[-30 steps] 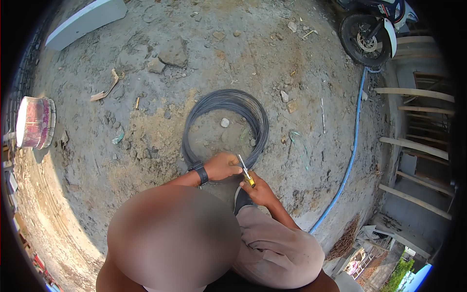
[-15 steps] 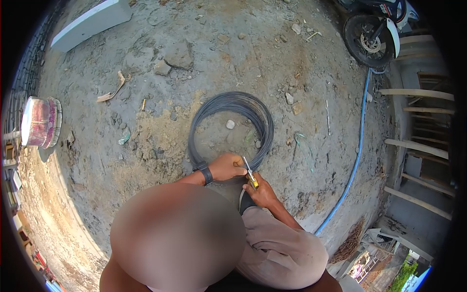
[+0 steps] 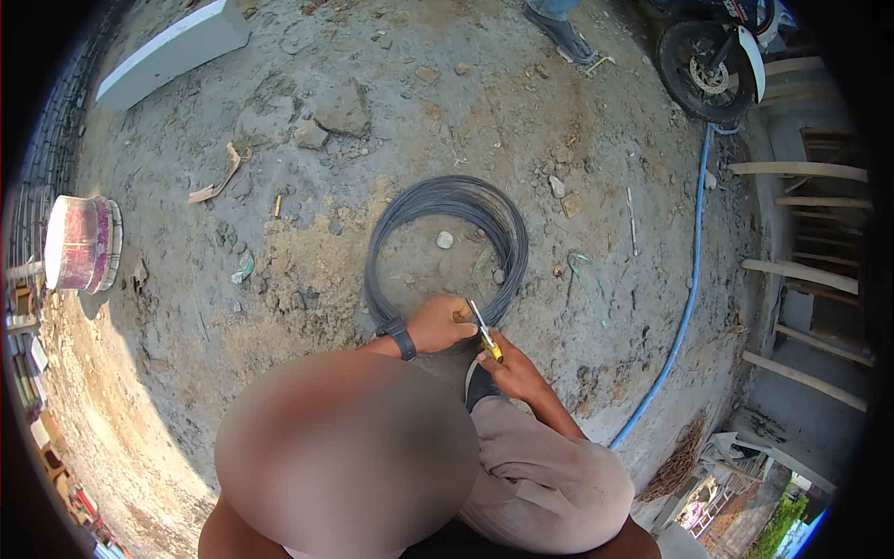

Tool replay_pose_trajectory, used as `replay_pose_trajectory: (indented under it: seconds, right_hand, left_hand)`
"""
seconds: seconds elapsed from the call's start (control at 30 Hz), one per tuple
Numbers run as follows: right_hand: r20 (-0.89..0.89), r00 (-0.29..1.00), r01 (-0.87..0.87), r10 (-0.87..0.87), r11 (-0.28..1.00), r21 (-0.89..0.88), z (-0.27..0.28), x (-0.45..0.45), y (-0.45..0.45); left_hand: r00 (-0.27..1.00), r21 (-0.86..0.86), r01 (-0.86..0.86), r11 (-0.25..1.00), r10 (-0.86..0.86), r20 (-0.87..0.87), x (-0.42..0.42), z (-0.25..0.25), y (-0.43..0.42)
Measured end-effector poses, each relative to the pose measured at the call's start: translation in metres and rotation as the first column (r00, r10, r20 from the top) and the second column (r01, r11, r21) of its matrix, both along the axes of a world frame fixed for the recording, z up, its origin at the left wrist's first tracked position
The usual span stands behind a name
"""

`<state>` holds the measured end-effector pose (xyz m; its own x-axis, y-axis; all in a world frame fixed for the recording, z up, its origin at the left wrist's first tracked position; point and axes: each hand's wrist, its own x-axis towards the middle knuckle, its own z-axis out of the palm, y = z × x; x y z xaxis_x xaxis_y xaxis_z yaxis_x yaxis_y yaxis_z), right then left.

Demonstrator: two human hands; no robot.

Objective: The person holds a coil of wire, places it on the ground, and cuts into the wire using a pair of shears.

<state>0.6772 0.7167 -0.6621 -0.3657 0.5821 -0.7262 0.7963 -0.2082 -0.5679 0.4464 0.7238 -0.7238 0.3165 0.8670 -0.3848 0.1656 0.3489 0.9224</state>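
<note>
A coil of dark wire (image 3: 510, 233) lies on the ground in front of me. My left hand (image 3: 440, 324), with a black watch (image 3: 399, 337) on its wrist, is at the coil's near edge. Its fingers are curled closed over the wire, though the exact grip is hidden. Just right of it, my right hand (image 3: 512, 366) is closed around a slim tool with a yellow handle (image 3: 495, 352). The tool's metal shaft points up and left, past the left fingertips. I cannot tell whether it touches the wire.
A blue hose (image 3: 686, 307) runs along the right side, below a motorbike wheel (image 3: 708, 74). Another person's foot (image 3: 563, 35) stands at the top. A pinkish bucket (image 3: 82, 244) lies at the left, and a pale block (image 3: 172, 54) at upper left. Stones (image 3: 343, 110) litter the ground.
Another person's foot and lower leg have come into view at the top. Both hands keep nearly the same place at the coil; the whole view has shifted slightly.
</note>
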Motion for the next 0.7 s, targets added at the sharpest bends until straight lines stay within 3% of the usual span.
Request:
replay_pose_trajectory:
  seconds: [0.5,0.6,0.7]
  right_hand:
    - [0.054,0.998,-0.008,0.014,0.995,-0.097,0.01,-0.006,0.003]
    - [-0.007,1.0,-0.013,0.012,0.998,-0.064,0.005,-0.004,-0.001]
    - [-0.057,0.998,0.004,-0.008,0.998,-0.062,-0.006,0.002,-0.007]
  left_hand:
    - [0.99,-0.079,0.135,0.988,-0.131,0.054,-0.01,0.0,0.009]
    - [0.992,-0.122,0.1,0.987,-0.089,0.094,-0.011,0.008,0.007]
    - [0.995,-0.041,0.094,0.995,-0.093,0.036,-0.01,0.003,0.004]
